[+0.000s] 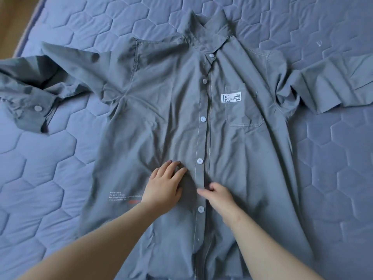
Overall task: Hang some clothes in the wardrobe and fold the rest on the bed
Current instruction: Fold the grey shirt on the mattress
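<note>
A grey-green button-up shirt lies face up on the bed, collar at the far end, buttoned down the front, with a white label on its chest pocket. Its sleeves spread left and right; the left cuff is crumpled. My left hand presses flat on the fabric just left of the button placket, fingers straight. My right hand rests on the placket, thumb and fingers pinching its edge between two buttons.
The bed is covered by a blue quilted mattress pad with a hexagon pattern. A strip of wooden floor shows past the bed's far left edge.
</note>
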{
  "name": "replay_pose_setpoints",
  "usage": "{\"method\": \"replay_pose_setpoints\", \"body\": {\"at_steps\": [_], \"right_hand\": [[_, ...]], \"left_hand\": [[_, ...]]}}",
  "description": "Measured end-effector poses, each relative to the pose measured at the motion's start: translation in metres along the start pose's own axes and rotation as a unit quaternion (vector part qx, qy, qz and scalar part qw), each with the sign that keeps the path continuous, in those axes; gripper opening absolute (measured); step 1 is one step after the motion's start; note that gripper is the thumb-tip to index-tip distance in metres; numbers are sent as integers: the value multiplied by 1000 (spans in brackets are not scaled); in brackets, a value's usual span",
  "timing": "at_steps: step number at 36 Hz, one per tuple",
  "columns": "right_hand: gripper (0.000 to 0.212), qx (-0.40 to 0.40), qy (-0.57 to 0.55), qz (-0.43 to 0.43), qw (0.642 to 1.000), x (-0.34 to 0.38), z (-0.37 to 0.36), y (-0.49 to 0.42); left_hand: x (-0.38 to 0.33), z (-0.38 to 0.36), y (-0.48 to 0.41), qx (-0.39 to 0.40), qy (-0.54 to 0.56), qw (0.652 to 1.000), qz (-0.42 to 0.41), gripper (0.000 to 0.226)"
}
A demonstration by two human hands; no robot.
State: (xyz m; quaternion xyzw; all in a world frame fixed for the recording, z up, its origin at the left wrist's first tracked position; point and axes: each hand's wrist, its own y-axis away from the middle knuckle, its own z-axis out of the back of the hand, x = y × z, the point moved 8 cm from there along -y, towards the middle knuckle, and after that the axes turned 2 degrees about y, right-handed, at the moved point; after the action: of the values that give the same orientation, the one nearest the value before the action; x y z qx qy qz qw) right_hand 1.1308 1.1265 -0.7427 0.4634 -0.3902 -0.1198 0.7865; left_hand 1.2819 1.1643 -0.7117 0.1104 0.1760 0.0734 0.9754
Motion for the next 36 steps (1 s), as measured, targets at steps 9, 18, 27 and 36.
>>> {"method": "replay_pose_setpoints", "body": {"at_steps": [9,18,27,36], "right_hand": [[27,100,56,-32,993,-69,-34,54],[13,168,80,-87,979,-105,-49,86],[12,81,32,-112,990,-111,-36,94],[11,92,-3,-126,988,-110,-62,101]], "left_hand": [[-7,-17,62,33,-11,999,-9,82],[-10,-25,92,84,-5,996,23,62],[0,-47,121,238,38,967,81,24],[44,-31,151,209,42,959,189,24]]}}
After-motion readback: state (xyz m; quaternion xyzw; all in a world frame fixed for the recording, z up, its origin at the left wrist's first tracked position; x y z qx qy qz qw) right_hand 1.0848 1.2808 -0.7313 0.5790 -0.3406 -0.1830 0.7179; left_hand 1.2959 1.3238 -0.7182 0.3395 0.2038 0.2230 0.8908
